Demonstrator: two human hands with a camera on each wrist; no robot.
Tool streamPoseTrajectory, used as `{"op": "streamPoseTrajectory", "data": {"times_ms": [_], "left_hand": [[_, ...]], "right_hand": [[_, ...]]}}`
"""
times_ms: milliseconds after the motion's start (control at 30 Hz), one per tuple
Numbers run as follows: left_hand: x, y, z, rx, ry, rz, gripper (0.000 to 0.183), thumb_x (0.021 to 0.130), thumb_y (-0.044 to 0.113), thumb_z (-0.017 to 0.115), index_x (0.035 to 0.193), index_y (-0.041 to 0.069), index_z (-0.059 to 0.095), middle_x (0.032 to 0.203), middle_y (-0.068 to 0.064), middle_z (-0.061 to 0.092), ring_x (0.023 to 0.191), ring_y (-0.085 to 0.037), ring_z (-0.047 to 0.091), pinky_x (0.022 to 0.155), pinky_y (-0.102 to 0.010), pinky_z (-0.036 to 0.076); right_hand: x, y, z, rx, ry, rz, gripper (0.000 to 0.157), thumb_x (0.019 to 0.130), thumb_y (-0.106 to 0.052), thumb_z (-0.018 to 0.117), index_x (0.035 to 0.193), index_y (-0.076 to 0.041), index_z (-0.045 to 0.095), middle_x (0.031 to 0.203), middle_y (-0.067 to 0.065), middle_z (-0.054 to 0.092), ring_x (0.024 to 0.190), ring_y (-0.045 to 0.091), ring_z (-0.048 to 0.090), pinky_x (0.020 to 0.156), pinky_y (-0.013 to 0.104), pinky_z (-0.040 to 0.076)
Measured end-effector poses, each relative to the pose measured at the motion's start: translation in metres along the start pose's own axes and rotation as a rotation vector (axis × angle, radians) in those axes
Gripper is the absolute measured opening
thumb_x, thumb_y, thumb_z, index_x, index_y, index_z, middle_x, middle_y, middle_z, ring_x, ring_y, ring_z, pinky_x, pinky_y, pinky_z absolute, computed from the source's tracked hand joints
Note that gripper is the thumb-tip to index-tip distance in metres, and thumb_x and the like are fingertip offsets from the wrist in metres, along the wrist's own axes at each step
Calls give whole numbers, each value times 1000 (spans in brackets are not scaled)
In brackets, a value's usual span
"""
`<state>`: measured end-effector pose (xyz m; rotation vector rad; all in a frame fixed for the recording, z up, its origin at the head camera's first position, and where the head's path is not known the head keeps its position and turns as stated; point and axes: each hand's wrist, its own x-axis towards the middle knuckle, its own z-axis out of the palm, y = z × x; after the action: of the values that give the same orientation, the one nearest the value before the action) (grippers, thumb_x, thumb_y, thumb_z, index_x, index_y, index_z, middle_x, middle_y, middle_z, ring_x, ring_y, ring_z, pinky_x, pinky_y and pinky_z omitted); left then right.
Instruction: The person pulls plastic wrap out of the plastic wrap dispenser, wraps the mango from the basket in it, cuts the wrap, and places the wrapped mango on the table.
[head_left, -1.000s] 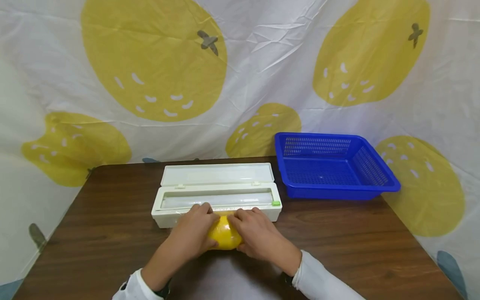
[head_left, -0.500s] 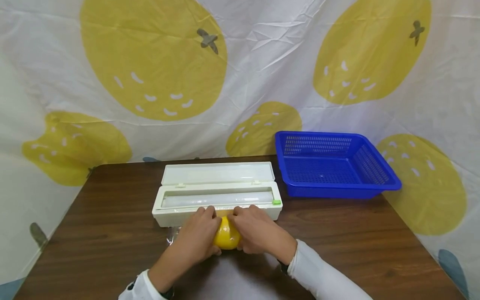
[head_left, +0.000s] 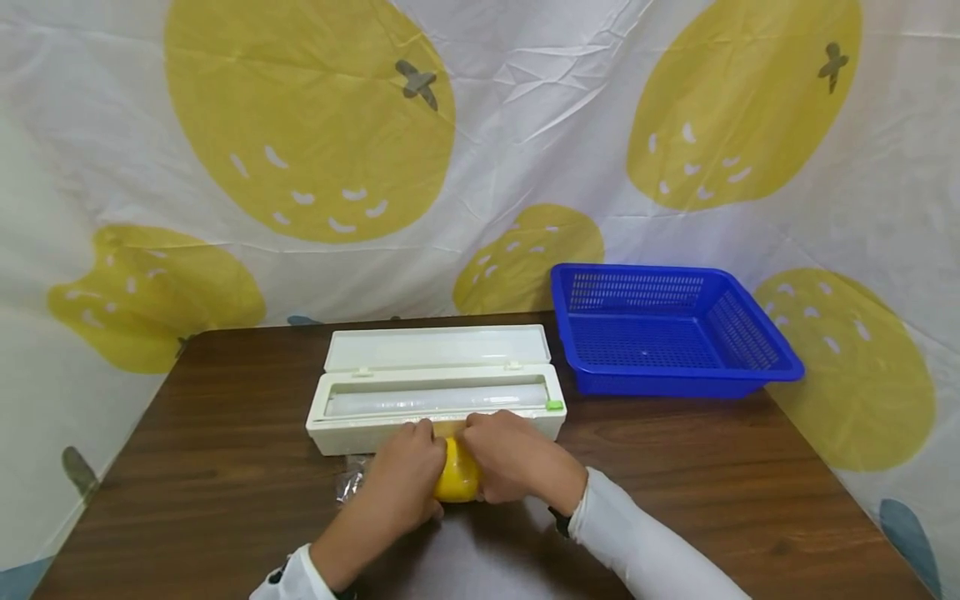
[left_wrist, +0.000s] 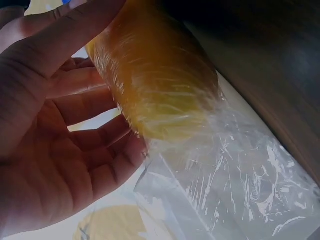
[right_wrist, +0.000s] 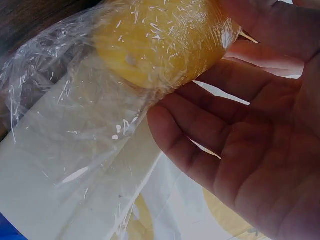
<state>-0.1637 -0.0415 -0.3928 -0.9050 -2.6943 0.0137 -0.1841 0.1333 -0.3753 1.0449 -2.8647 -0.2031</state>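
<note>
A smooth yellow fruit [head_left: 457,473], its exact kind unclear under shiny cling film, is held between both hands in front of the white film dispenser [head_left: 352,437]. My left hand [head_left: 408,473] grips its left side, and my right hand [head_left: 513,454] holds the right side with curled fingers. Clear cling film [left_wrist: 240,175] clings to the fruit in the left wrist view and trails off its end in loose creases. A similar crumpled tail of film [right_wrist: 65,100] spreads from the other end in the right wrist view. The hands cover much of the fruit.
The dispenser's lid [head_left: 438,348] is raised at the back, showing a film roll [head_left: 438,400] inside and a green slider [head_left: 554,406] at the right. A blue perforated basket [head_left: 682,383] stands at the back right of the wooden table [head_left: 675,483], before a lemon-print cloth.
Both hands have turned on the yellow fruit and now cover more of it. My left hand has shifted slightly right. More loose film shows to the left of the left hand.
</note>
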Motion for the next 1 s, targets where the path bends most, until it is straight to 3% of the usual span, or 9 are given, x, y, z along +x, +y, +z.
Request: {"op": "streamPoseTrajectory", "data": {"times_ms": [200,367,467,633,700,833,1000], "left_hand": [[1,3,6,81,72,18,77,34,31,102,93,-2,66,83,-11,56,76,-25,57,70,-38,55],[3,-1,10,112,143,31,58,43,22,96,88,2,65,78,-8,55,70,-24,56,65,-36,52],[4,-5,9,72,133,35,52,47,20,93,87,2,66,77,-9,55,67,-24,56,63,-37,52],[7,-14,5,-47,46,16,56,46,24,97,87,3,66,80,-9,57,69,-25,56,65,-39,54],[8,-17,3,-94,10,6,58,46,26,99,86,3,65,79,-9,57,69,-24,56,65,-39,54],[10,-22,1,-155,-36,-6,57,45,28,100,83,5,65,75,-5,55,67,-20,51,65,-37,51],[13,-28,0,-193,-51,4,55,42,32,101,78,9,66,69,1,53,62,-15,46,62,-34,45]], "right_hand": [[0,-2,-3,-12,-27,3,36,66,-34,86,89,-16,65,82,-2,61,63,17,56,61,31,51],[1,0,-2,62,-9,8,38,64,-34,90,88,-18,65,80,-4,63,67,16,58,65,33,52],[-1,0,0,139,3,20,45,64,-35,92,96,-18,65,82,-5,65,71,16,60,67,33,53],[-9,-4,2,188,61,45,59,67,-32,92,116,-19,64,93,-4,70,78,17,65,71,34,54],[-13,-7,2,154,103,48,57,68,-31,91,117,-19,64,98,-4,70,81,17,66,72,34,54],[-20,-16,1,-6,191,77,45,69,-37,91,103,-19,69,95,-3,68,80,18,66,74,34,53],[-26,-26,2,-166,244,89,52,66,-54,89,98,-18,69,89,-2,61,79,16,62,74,32,49]]}}
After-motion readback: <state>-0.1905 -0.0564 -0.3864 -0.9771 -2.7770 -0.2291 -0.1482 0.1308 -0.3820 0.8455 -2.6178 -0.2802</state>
